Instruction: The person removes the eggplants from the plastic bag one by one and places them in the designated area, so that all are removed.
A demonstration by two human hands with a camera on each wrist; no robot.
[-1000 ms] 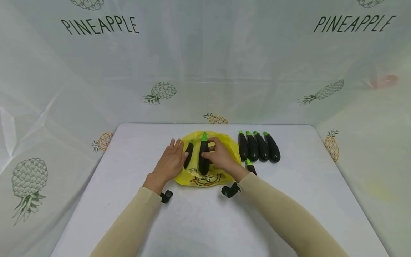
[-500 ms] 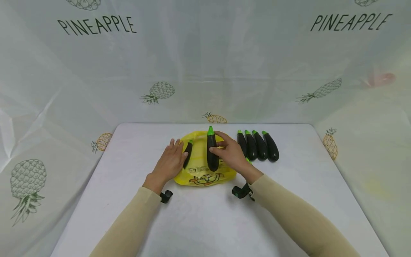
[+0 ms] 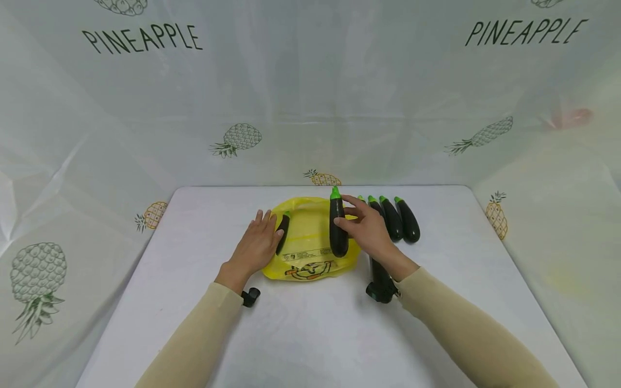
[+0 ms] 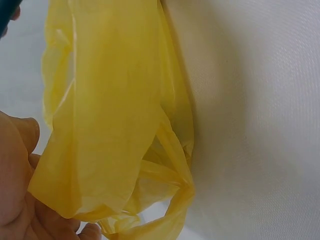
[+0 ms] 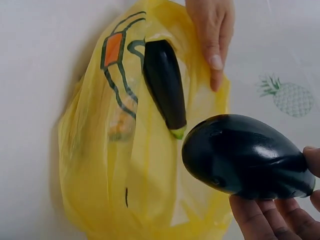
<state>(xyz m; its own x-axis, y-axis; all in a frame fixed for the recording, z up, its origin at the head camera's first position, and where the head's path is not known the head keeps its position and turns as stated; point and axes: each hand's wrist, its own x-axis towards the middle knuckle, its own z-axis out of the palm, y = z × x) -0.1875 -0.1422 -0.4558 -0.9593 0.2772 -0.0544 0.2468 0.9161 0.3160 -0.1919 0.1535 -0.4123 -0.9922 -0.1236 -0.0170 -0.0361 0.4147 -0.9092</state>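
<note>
My right hand (image 3: 371,229) grips a dark eggplant (image 3: 338,229) with a green stem end, held above the right part of a yellow plastic bag (image 3: 308,226). In the right wrist view this eggplant (image 5: 245,155) sits between thumb and fingers. My left hand (image 3: 256,243) rests with straight fingers on the bag's left edge. Close by its thumb lies another eggplant (image 3: 283,234), at the bag's left side, its blunt end apparently covered by the plastic. The left wrist view shows the thin yellow plastic (image 4: 110,100) over part of that hand.
Several eggplants (image 3: 407,220) lie in a row right of the bag, partly behind my right hand. Nearer, one more eggplant (image 3: 378,272) is partly hidden by the right wrist and its black wrist camera (image 3: 380,292). A pineapple-print sheet (image 3: 310,97) hangs behind the white table (image 3: 291,334).
My right hand has lifted the eggplant from over the bag's middle and carried it rightward, now covering part of the row. The left hand has stayed in place.
</note>
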